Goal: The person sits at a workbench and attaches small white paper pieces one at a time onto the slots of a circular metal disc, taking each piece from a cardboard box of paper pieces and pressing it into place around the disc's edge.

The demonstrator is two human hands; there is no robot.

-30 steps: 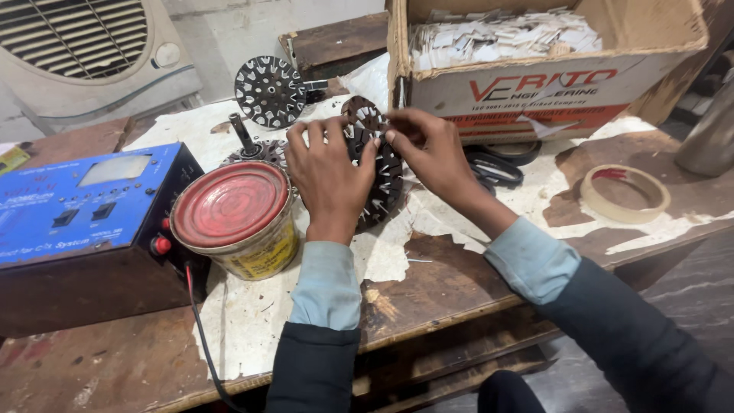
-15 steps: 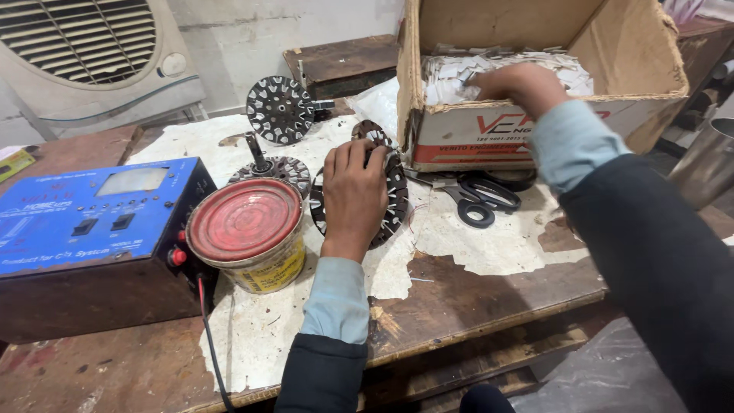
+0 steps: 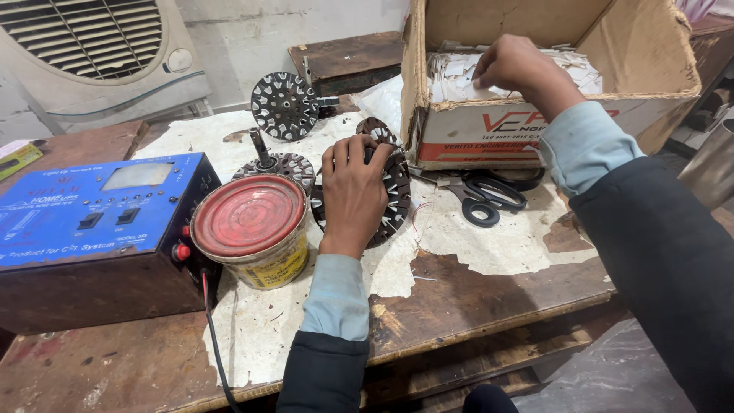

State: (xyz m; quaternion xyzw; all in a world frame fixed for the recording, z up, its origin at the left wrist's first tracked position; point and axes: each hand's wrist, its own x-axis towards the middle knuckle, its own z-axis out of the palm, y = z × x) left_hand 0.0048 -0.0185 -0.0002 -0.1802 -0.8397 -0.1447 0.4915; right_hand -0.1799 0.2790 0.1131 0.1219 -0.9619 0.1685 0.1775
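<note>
My left hand (image 3: 353, 191) lies flat on a round dark slotted metal stator core (image 3: 395, 191) on the workbench, fingers curled over its top edge. My right hand (image 3: 514, 67) reaches into an open cardboard box (image 3: 489, 134) at the back right, its fingers pinched on the white paper strips (image 3: 451, 76) that fill the box. Two more slotted cores are nearby: one (image 3: 284, 105) stands upright behind my left hand, another (image 3: 277, 164) lies flat with a short shaft sticking up.
A tin with a red lid (image 3: 249, 222) stands just left of my left hand. A blue electrical box (image 3: 92, 222) with a cable sits at the left. Black scissors (image 3: 483, 196) lie in front of the carton. A cooler fan (image 3: 84, 46) stands at the back left.
My right hand left the core on the bench and rose to the right into the cardboard box. My left hand stayed on the core.
</note>
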